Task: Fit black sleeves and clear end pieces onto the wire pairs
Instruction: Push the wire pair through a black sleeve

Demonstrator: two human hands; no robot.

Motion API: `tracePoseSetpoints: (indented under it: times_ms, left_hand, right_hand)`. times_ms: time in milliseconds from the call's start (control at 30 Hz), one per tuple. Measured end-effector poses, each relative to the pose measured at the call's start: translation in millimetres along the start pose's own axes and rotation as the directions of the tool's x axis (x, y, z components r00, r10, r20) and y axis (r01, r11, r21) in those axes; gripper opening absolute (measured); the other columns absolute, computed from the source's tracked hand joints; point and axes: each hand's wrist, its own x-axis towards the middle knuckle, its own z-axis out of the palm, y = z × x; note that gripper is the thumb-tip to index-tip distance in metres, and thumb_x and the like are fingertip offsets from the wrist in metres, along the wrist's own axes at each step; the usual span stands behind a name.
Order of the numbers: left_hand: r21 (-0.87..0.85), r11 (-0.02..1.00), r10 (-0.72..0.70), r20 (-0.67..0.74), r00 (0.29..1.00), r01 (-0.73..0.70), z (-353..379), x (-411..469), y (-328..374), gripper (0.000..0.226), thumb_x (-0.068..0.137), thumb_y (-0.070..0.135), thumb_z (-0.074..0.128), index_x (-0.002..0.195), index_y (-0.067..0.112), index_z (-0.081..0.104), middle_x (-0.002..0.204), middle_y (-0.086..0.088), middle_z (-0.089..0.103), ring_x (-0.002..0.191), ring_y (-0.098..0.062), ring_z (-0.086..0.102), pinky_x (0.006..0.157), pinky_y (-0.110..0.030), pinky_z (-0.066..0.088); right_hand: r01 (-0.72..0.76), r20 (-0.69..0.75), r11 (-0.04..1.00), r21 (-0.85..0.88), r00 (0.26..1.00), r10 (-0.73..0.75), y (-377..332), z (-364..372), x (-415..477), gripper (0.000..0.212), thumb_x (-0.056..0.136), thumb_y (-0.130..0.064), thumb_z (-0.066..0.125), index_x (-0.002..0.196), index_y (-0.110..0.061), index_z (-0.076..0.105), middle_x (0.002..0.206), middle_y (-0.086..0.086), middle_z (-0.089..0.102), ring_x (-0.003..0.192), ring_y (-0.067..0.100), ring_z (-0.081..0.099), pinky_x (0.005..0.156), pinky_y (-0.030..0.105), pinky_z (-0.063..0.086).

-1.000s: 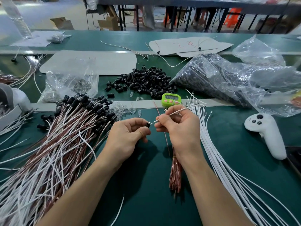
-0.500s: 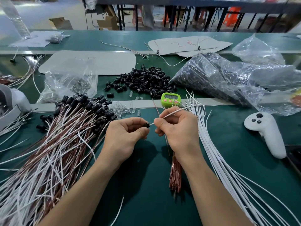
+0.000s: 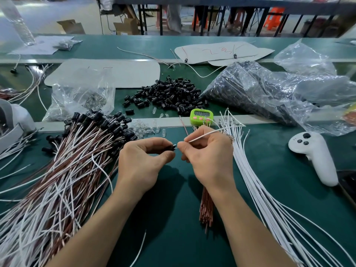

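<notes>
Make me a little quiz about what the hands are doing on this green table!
1. True or false: the left hand pinches a black sleeve.
2. What does the right hand hold? A. a white wire B. scissors C. a pencil
3. Fill in: the white controller lies on the person's ____ side.
Key: 1 true; 2 A; 3 right.

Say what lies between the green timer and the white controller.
The tips of the loose white wires fan across there, then bare green mat up to the controller; the head view shows it.
</notes>
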Motion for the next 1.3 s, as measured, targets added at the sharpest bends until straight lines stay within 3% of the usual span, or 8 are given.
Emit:
tracePoseSetpoints:
  times_ms: [167, 367, 567, 667, 867, 967, 1067, 1300]
  left_hand:
    - [-0.007, 0.999, 0.033, 0.009, 0.999, -0.033, 2, 0, -2, 0.023, 0.071, 0.008, 0.089, 0.077, 0.028, 0.081, 0.076, 0.014, 0.077, 0.075, -0.001, 0.073, 0.072, -0.013, 0.054]
    - [-0.244, 0.967, -0.060, 0.036, 0.998, 0.067, 6, 4, -2, 0.023, 0.077, 0.000, 0.084, 0.077, 0.022, 0.080, 0.077, 0.003, 0.079, 0.069, -0.005, 0.072, 0.068, -0.013, 0.053]
    - [-0.587, 0.772, -0.225, 0.105, 0.969, 0.243, 9, 6, -2, 0.008, 0.089, 0.004, 0.068, 0.095, 0.007, 0.073, 0.099, -0.014, 0.079, 0.096, -0.025, 0.076, 0.092, -0.033, 0.058]
    - [-0.673, 0.662, -0.266, 0.203, 0.943, 0.331, 9, 5, -3, 0.028, 0.080, 0.015, 0.071, 0.104, 0.002, 0.070, 0.110, -0.019, 0.076, 0.114, -0.036, 0.069, 0.102, -0.042, 0.054]
    - [-0.741, 0.549, -0.259, 0.291, 0.921, 0.388, 9, 5, 0, 0.029, 0.070, 0.012, 0.071, 0.098, 0.004, 0.069, 0.094, -0.011, 0.079, 0.084, -0.017, 0.077, 0.075, -0.023, 0.061]
    - [-0.755, 0.517, -0.259, 0.311, 0.914, 0.403, 7, 6, 0, 0.029, 0.070, 0.009, 0.070, 0.098, 0.003, 0.069, 0.091, -0.012, 0.079, 0.083, -0.017, 0.077, 0.073, -0.022, 0.060]
    - [-0.738, 0.530, -0.261, 0.327, 0.908, 0.419, 9, 6, -1, 0.032, 0.070, 0.008, 0.071, 0.101, 0.001, 0.069, 0.091, -0.012, 0.078, 0.082, -0.018, 0.076, 0.077, -0.024, 0.061]
    - [-0.812, 0.478, -0.291, 0.213, 0.933, 0.335, -11, 25, 0, 0.020, 0.072, 0.021, 0.070, 0.091, 0.015, 0.067, 0.086, 0.001, 0.079, 0.088, -0.009, 0.076, 0.087, -0.025, 0.056]
  right_hand:
    - [-0.020, 0.097, 0.999, 0.035, 0.995, 0.017, 2, 1, 2, 0.024, 0.078, -0.010, 0.086, 0.071, -0.023, 0.067, 0.060, -0.005, 0.073, 0.052, 0.012, 0.071, 0.054, 0.024, 0.056]
    - [-0.124, 0.167, 0.985, 0.119, 0.981, 0.103, 5, 0, 5, 0.023, 0.068, -0.026, 0.087, 0.088, -0.023, 0.076, 0.075, -0.003, 0.078, 0.066, 0.012, 0.074, 0.064, 0.029, 0.059]
    - [-0.009, 0.246, 0.994, -0.109, 0.969, 0.036, 3, 1, 2, 0.012, 0.077, -0.023, 0.084, 0.081, -0.032, 0.076, 0.075, -0.018, 0.076, 0.070, -0.001, 0.072, 0.066, 0.012, 0.054]
    - [0.023, 0.227, 0.988, -0.153, 0.974, 0.012, 0, 7, -1, 0.008, 0.077, -0.031, 0.086, 0.079, -0.030, 0.079, 0.070, -0.020, 0.074, 0.064, -0.004, 0.070, 0.061, 0.010, 0.051]
    - [0.093, 0.233, 0.988, -0.125, 0.971, -0.062, -2, 9, -4, 0.004, 0.084, -0.025, 0.082, 0.081, -0.023, 0.080, 0.068, -0.019, 0.073, 0.061, -0.003, 0.068, 0.058, 0.011, 0.049]
    - [0.146, 0.230, 0.984, -0.102, 0.966, -0.119, -4, 10, -6, 0.010, 0.087, -0.022, 0.077, 0.078, -0.024, 0.078, 0.065, -0.017, 0.071, 0.058, 0.000, 0.066, 0.058, 0.019, 0.053]
    - [0.157, 0.206, 0.979, -0.126, 0.970, -0.129, -5, 10, -6, 0.020, 0.084, -0.022, 0.073, 0.065, -0.029, 0.071, 0.055, -0.014, 0.062, 0.051, 0.001, 0.053, 0.051, 0.016, 0.043]
    - [0.187, 0.249, 0.906, -0.381, 0.964, -0.095, -5, 1, -8, 0.014, 0.073, -0.022, 0.069, 0.061, -0.018, 0.064, 0.052, -0.009, 0.058, 0.055, 0.011, 0.056, 0.055, 0.025, 0.045]
